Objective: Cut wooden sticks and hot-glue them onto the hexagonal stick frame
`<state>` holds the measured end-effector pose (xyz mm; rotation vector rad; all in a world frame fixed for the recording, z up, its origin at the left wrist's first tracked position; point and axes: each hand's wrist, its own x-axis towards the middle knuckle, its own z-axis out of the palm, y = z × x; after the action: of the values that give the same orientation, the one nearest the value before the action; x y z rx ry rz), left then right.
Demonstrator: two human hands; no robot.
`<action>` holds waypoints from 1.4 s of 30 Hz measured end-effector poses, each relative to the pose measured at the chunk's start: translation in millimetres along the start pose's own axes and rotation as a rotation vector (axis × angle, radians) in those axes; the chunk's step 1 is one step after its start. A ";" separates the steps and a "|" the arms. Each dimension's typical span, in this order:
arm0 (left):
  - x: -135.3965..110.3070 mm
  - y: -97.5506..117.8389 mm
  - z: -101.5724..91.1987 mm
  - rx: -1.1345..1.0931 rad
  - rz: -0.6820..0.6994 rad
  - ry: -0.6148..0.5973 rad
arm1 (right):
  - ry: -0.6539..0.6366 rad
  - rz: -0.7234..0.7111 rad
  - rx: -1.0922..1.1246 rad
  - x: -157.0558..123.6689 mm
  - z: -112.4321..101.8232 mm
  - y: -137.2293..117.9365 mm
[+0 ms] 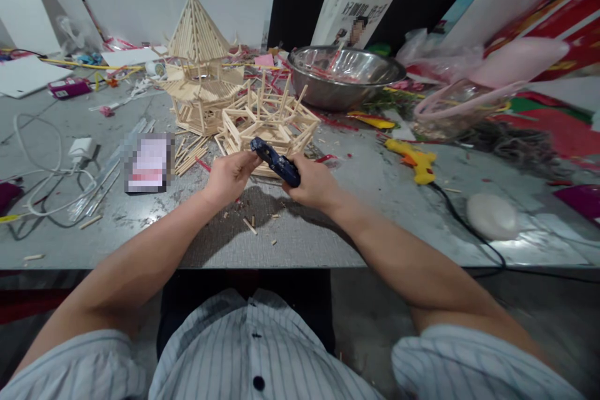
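The right hand (315,181) is closed round a dark blue tool (276,164), whose head points away from the near edge of the tabletop (370,200) and towards its left side. The left hand (228,176) has its fingers bent in close by that head; whether they grip anything I cannot tell. Both hands are over the middle of the tabletop, in from the near edge, with the stick frame (269,129) just beyond them, partly hidden by the tool and fingers. The frame has many sides, and several sticks rise from it. Behind it, towards the far edge, stands a tower (199,31) of like sticks with a pointed roof. Loose sticks (191,156) lie left of the frame, next to a phone (147,165); a charger (83,150) lies farther towards the left side. Small offcuts (250,226) are scattered between the hands and the near edge. A metal bowl (323,94) sits beyond the frame, and a yellow glue gun (415,159) lies towards the right side, its black cord (462,222) running to the near edge.
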<state>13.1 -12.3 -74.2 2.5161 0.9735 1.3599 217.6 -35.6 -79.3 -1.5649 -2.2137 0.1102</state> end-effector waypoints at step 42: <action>67.5 -3.9 -34.5 0.249 -0.031 0.003 | 0.148 0.836 -0.183 28.4 -24.1 120.7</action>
<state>10.4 23.9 -7.5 2.6602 1.2476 1.3076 325.5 29.7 -85.7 -2.4128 -1.3627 0.0307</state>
